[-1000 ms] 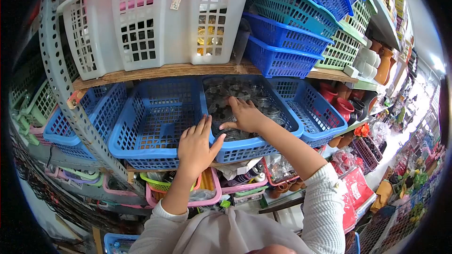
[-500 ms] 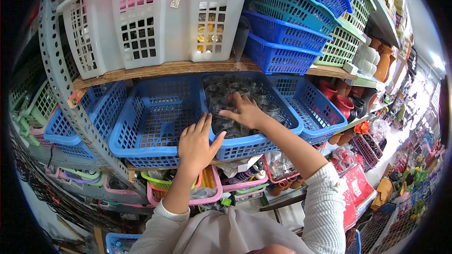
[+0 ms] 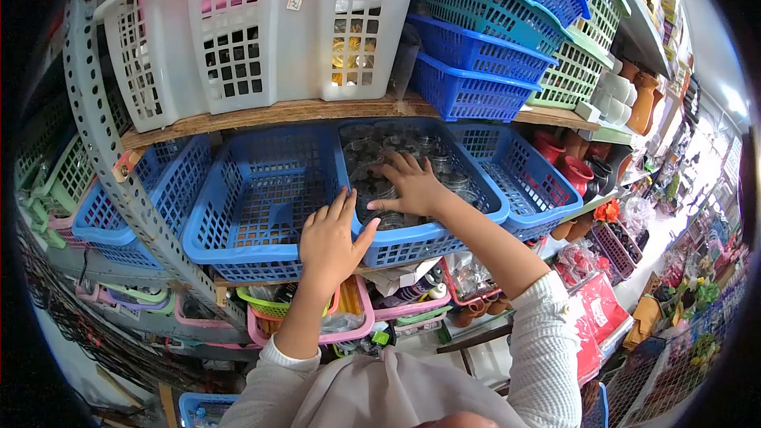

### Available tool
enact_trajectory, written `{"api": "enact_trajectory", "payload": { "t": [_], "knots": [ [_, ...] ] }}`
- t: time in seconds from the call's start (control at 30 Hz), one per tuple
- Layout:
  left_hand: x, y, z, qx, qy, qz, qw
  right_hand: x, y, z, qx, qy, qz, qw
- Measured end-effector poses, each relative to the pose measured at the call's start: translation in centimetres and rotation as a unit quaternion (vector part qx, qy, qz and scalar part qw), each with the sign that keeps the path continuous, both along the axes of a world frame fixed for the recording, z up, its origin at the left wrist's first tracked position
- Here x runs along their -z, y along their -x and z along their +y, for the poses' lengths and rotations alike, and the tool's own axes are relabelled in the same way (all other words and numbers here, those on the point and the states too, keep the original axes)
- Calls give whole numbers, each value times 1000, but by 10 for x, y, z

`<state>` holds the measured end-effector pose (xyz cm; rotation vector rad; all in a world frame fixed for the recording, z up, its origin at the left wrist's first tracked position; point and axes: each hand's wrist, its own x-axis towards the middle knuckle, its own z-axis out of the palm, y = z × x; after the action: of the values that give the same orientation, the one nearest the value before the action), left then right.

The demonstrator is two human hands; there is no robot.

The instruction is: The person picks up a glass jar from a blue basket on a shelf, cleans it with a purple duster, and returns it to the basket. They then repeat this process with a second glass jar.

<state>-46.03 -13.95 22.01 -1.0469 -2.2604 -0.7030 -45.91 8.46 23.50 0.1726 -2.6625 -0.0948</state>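
My left hand (image 3: 331, 242) rests with fingers spread on the near left rim of a blue basket (image 3: 420, 247), beside a second blue basket (image 3: 269, 198) whose lattice floor shows. Over the first basket, my right hand (image 3: 412, 186) reaches in, its fingers apart on top of clear-wrapped dark round items (image 3: 396, 143). Nothing is visibly held in either hand. What lies under the right palm is hidden.
A wooden shelf (image 3: 301, 112) above carries a white crate (image 3: 293, 40) and stacked blue baskets (image 3: 472, 91). A perforated metal post (image 3: 119, 135) stands at left. Another blue basket (image 3: 523, 178) sits at right, near red pots (image 3: 577, 173). Below are pink trays (image 3: 365, 321).
My right hand has shifted slightly, its fingers more spread over the wrapped items. My left hand stays on the basket rim.
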Motion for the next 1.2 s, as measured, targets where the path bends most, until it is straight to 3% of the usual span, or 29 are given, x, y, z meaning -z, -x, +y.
{"api": "enact_trajectory", "payload": {
  "t": [0.1,0.2,0.43,0.53,0.6,0.63,0.7,0.77,0.97,1.07,1.13,1.2],
  "knots": [
    [-1,0,0,0,1,-1,1000,-10,-1,4,-58,47,28,997],
    [4,3,1,-6,-14,41,999,-13,1,1,-33,43,-54,997],
    [-1,-1,0,3,-2,8,1000,-15,-5,-4,5,21,-43,999],
    [-2,-1,1,6,-18,5,1000,-17,-12,0,-28,47,-4,999],
    [-4,-3,1,4,-17,14,1000,-21,-24,1,-50,22,112,992],
    [-4,-3,0,-3,-18,20,1000,-24,-34,1,-44,24,112,992],
    [-4,-5,1,14,-34,8,999,-35,-62,2,-54,122,141,981],
    [-9,-9,2,-1,-66,77,995,-38,-102,-4,-61,114,179,975],
    [-3,-71,37,202,-275,38,939,-1,-248,-20,-32,263,180,947],
    [21,-112,72,326,-274,22,905,54,-322,-19,114,405,169,891],
    [33,-148,94,403,-226,-25,887,90,-374,-29,191,514,224,806],
    [52,-185,115,477,-174,-74,858,132,-438,-34,273,507,250,778]
  ]
}}
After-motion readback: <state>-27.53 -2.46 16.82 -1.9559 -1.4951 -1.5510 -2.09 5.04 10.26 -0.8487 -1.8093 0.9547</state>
